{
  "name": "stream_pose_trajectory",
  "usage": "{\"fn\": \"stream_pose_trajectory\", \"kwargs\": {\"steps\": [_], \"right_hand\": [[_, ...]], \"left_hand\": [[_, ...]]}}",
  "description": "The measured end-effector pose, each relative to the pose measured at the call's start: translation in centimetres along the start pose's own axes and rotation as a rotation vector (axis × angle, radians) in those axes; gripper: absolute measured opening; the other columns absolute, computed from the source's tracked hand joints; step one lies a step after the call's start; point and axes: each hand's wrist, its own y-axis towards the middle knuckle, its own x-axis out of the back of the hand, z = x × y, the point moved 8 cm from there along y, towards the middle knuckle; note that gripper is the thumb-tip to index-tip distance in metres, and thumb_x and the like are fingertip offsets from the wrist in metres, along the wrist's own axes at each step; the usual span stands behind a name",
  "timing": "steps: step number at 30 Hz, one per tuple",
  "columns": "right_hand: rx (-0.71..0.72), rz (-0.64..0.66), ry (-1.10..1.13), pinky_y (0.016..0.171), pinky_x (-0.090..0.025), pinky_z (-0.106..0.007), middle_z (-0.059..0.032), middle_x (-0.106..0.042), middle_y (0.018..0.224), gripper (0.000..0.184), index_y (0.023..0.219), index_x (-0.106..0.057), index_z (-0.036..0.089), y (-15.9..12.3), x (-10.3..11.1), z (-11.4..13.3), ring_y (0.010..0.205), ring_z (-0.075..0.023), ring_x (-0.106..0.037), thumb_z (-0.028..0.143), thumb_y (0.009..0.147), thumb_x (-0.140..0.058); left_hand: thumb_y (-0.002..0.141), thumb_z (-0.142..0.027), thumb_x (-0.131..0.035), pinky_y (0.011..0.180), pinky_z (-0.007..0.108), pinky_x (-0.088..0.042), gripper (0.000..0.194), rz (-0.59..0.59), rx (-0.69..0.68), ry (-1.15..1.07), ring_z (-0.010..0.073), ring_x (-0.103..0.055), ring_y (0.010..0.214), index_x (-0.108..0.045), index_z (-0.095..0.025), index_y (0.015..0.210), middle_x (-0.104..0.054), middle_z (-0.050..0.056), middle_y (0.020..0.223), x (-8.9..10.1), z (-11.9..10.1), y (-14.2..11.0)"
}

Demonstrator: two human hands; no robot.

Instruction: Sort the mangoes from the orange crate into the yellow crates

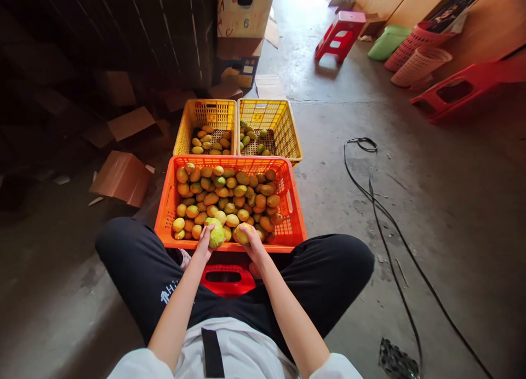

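An orange plastic crate (296,225) full of yellow, orange and greenish mangoes (222,193) stands between my knees. Over its near rim, my left hand (204,243) is closed around a lumpy yellow-green rounded thing (216,234); whether it is a fruit or crumpled cloth I cannot tell. Just to the right, my right hand (255,245) grips a yellow-orange mango (243,235), its fingers wrapped over the top. A small gap separates the two held things.
Behind are two yellow crates, left (177,132) and right (293,130), each holding some fruit. Cardboard boxes (123,176) lie at left. A black cable (382,209) runs across the right floor. Farther off stand a red stool (343,31) and pink baskets (423,64).
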Motion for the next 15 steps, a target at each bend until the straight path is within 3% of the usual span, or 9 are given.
{"fn": "stream_pose_trajectory", "kwargs": {"steps": [4,7,11,15], "right_hand": [[-0.005,0.021,0.0,0.07,-0.058,-0.03,0.0001,-0.08,0.088,0.044,0.094,-0.076,0.026,0.1,-0.4,0.0,0.084,-0.0227,-0.074,0.044,0.057,-0.092],[0.013,0.053,0.015,0.071,-0.058,-0.031,-0.0009,-0.081,0.087,0.04,0.09,-0.078,0.026,0.4,-0.9,0.1,0.082,-0.0229,-0.073,0.044,0.057,-0.092],[-0.003,0.07,-0.003,0.068,-0.057,-0.03,-0.0012,-0.081,0.088,0.041,0.092,-0.079,0.026,0.5,-1.1,-0.3,0.084,-0.0233,-0.074,0.047,0.059,-0.091],[-0.025,0.056,0.051,0.069,-0.059,-0.029,-0.0005,-0.08,0.09,0.043,0.094,-0.077,0.025,0.5,-1.0,-0.4,0.087,-0.0227,-0.074,0.049,0.061,-0.09]], "left_hand": [[0.086,-0.038,-0.084,0.076,0.032,-0.069,0.03,-0.044,-0.024,0.004,0.0186,-0.075,0.081,-0.065,-0.023,0.103,-0.073,0.0,0.089,0.1,-0.1,0.3],[0.089,-0.038,-0.084,0.077,0.029,-0.067,0.027,-0.079,-0.031,0.034,0.0216,-0.078,0.092,-0.068,-0.022,0.103,-0.076,0.004,0.093,0.5,0.1,0.4],[0.084,-0.034,-0.092,0.083,0.028,-0.066,0.035,-0.024,-0.035,0.068,0.0263,-0.079,0.111,-0.072,-0.021,0.11,-0.081,0.01,0.11,0.5,0.4,0.5],[0.085,-0.038,-0.092,0.081,0.03,-0.067,0.039,0.021,-0.033,0.07,0.027,-0.08,0.11,-0.072,-0.021,0.113,-0.081,0.012,0.115,0.3,0.5,0.8]]}}
